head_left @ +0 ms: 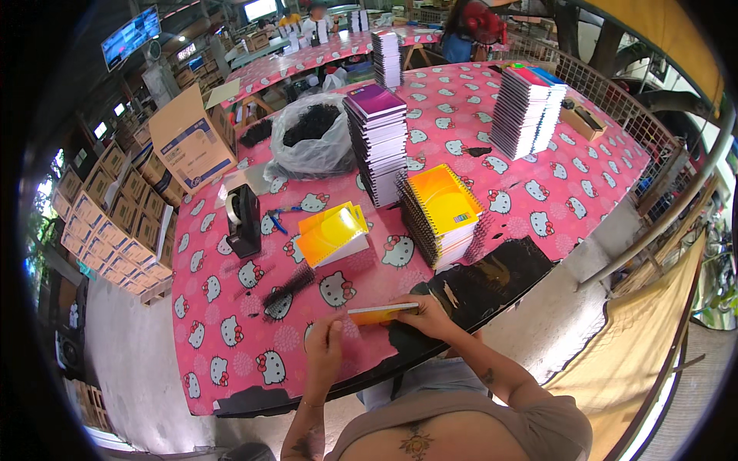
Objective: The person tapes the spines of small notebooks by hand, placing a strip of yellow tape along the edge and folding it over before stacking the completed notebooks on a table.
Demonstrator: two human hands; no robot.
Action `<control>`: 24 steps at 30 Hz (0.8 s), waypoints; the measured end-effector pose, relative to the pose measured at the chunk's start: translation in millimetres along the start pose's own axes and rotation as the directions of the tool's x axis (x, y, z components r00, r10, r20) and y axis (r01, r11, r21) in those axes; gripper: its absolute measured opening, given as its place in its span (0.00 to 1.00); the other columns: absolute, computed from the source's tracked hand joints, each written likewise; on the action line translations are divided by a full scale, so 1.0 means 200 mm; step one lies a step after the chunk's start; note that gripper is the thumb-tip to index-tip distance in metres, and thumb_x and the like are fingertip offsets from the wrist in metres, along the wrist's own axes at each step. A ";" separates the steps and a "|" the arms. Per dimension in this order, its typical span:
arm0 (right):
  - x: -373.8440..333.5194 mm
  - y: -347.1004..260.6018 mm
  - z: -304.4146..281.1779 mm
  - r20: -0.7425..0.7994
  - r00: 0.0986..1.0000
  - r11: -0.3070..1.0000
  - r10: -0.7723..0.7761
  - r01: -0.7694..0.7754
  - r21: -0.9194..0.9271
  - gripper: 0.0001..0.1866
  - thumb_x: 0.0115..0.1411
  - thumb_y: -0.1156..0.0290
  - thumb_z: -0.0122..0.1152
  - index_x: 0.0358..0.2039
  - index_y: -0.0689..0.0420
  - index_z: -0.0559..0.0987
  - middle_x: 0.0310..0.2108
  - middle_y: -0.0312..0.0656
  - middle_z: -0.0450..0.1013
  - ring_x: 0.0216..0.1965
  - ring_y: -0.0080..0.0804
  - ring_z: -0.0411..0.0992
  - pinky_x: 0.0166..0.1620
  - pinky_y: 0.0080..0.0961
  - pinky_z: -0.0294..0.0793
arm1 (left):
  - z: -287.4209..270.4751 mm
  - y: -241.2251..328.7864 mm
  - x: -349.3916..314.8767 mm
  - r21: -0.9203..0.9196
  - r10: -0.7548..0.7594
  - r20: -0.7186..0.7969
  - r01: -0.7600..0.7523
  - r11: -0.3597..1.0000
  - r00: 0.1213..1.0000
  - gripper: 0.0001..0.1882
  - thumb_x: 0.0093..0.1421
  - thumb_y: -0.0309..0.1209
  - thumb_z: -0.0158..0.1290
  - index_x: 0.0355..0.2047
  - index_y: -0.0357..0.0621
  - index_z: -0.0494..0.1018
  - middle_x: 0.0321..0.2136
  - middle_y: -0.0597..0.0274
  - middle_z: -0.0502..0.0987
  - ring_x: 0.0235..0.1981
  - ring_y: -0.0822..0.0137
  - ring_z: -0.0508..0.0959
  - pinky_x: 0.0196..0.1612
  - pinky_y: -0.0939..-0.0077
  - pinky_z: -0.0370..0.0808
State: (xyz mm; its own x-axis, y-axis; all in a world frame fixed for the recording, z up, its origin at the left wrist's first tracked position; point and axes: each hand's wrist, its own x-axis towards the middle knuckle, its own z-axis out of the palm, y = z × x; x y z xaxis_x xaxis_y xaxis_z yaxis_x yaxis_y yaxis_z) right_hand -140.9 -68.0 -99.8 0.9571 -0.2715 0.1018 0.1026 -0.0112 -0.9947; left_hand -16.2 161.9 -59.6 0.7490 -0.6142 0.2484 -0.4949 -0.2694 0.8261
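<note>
My right hand (432,318) grips one end of a thin notebook (383,313) with a yellow-orange cover, tilted nearly edge-on above the table's near side. Beside the notebook's other end, my left hand (324,349) is closed with thumb and fingers together; whatever it pinches is too small to make out. Black spiral binding coils (289,293) lie just beyond my left hand. Farther off sits a small pile of yellow-covered unbound sheets (333,234). To its right stands a stack of yellow spiral notebooks (444,211) with black coils along the side.
A black tape dispenser (244,220) and blue-handled tool (277,223) lie left. Behind are a plastic bag of black coils (311,142), an open carton (192,138), and tall notebook stacks (377,146) (526,111). Torn black covering (492,280) edges the pink table (361,361).
</note>
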 end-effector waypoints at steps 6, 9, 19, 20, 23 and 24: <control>0.07 0.03 0.00 0.020 0.995 0.987 -0.095 0.097 -0.125 0.11 0.64 0.81 0.60 0.47 0.63 0.79 0.38 0.36 0.80 0.41 0.22 0.77 0.47 0.22 0.76 | -0.01 0.00 0.01 0.051 0.104 -0.120 -0.099 0.994 0.987 0.10 0.68 0.28 0.52 0.47 0.39 0.78 0.30 0.55 0.78 0.30 0.62 0.77 0.35 0.72 0.74; 0.06 0.05 -0.02 -0.013 1.000 0.997 0.026 -0.027 -0.072 0.11 0.63 0.79 0.62 0.47 0.64 0.79 0.39 0.36 0.79 0.41 0.21 0.76 0.48 0.21 0.75 | -0.03 0.08 0.07 0.130 0.129 -0.078 -0.118 0.984 0.989 0.10 0.66 0.28 0.55 0.47 0.40 0.78 0.30 0.55 0.78 0.30 0.59 0.78 0.35 0.73 0.75; 0.05 0.04 0.03 -0.024 0.998 0.997 0.057 -0.056 0.050 0.11 0.62 0.79 0.66 0.46 0.62 0.81 0.41 0.37 0.80 0.43 0.21 0.75 0.50 0.21 0.73 | -0.06 0.00 0.06 0.061 0.132 -0.086 -0.127 0.990 0.987 0.09 0.64 0.27 0.59 0.43 0.38 0.81 0.29 0.54 0.80 0.28 0.64 0.79 0.32 0.72 0.74; 0.05 0.05 0.03 -0.014 0.998 0.996 0.060 -0.059 0.065 0.11 0.62 0.79 0.65 0.46 0.62 0.81 0.41 0.37 0.80 0.43 0.21 0.75 0.50 0.21 0.73 | -0.06 0.01 0.07 0.069 0.135 -0.085 -0.129 0.989 0.987 0.09 0.64 0.27 0.59 0.43 0.39 0.81 0.29 0.54 0.79 0.27 0.64 0.79 0.32 0.73 0.74; 0.06 0.03 0.03 0.003 0.999 0.996 0.037 -0.037 0.075 0.11 0.63 0.79 0.63 0.47 0.63 0.81 0.41 0.38 0.80 0.43 0.22 0.76 0.49 0.21 0.74 | -0.05 -0.03 0.09 0.054 0.167 -0.072 -0.163 0.985 0.983 0.10 0.64 0.28 0.59 0.44 0.39 0.82 0.28 0.54 0.79 0.27 0.64 0.79 0.31 0.73 0.73; 0.06 0.01 0.03 0.002 1.000 0.998 0.012 -0.012 0.059 0.11 0.65 0.80 0.61 0.48 0.64 0.80 0.41 0.39 0.80 0.42 0.23 0.77 0.49 0.21 0.75 | -0.05 -0.04 0.10 0.045 0.183 -0.065 -0.180 0.983 0.981 0.10 0.64 0.28 0.59 0.44 0.39 0.82 0.28 0.55 0.79 0.27 0.64 0.79 0.30 0.73 0.73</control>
State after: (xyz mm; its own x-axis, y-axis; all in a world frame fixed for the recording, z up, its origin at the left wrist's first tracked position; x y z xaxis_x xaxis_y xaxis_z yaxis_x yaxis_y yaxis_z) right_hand -127.1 -64.6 -100.8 0.9589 -0.2693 0.0898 0.1067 0.0489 -0.9931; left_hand 6.1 159.2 -56.3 0.6729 -0.6033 0.4281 -0.6412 -0.1870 0.7443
